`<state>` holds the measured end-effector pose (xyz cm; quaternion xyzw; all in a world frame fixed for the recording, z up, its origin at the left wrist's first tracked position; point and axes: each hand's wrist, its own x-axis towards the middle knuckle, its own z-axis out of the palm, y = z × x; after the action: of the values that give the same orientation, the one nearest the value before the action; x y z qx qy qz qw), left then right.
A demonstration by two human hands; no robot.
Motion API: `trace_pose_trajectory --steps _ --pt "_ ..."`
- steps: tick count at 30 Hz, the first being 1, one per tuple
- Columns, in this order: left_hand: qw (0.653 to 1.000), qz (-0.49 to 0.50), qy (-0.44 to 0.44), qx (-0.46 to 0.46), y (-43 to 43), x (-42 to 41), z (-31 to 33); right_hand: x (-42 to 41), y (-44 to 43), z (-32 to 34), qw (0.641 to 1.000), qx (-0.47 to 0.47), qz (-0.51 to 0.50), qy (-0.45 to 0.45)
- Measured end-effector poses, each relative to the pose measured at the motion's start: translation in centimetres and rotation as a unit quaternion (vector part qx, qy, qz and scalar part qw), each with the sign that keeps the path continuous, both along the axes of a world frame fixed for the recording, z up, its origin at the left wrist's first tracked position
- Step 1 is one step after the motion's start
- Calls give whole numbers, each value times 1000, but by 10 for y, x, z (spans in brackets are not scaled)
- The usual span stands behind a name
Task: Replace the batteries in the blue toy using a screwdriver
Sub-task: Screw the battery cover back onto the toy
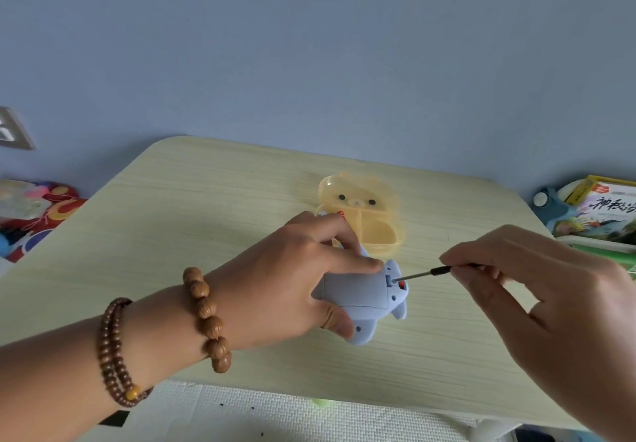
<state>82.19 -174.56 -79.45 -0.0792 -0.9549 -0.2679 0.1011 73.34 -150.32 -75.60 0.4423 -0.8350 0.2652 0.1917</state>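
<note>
Screwdriver (435, 272) lies level, tip left into toy (364, 299).

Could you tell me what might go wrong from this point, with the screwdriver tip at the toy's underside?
1. The screwdriver is pinched only at its far end by the right hand, so its tip could slip off the blue toy.
2. The left hand grips the toy close to the tip; a slip might jab a finger.
3. A freed screw could roll off the table rather than reaching the open yellow case.

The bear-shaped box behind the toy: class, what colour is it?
The bear-shaped box is translucent yellow with small dark eyes, shown clearly in the head view.
</note>
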Motion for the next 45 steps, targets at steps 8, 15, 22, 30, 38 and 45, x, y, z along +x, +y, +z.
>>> trace_pose_trajectory --steps 8,15,22,30,38,45 --pt "1000 -4 -1 -12 2 -2 1 -4 -7 11 997 72 17 30" --pt "1000 -7 10 -24 5 -5 1 -1 -36 33 967 254 2 7" --pt "999 -5 11 -32 5 -6 1 -8 -45 42 957 283 50 -43" --pt "999 -7 -4 -33 5 -4 3 -10 -36 32 943 321 81 -36" --pt "1000 -13 0 -27 4 -6 4 -12 -40 34 946 313 80 14" --pt "999 -13 -4 -39 5 -6 3 -13 -35 35 944 312 107 11"
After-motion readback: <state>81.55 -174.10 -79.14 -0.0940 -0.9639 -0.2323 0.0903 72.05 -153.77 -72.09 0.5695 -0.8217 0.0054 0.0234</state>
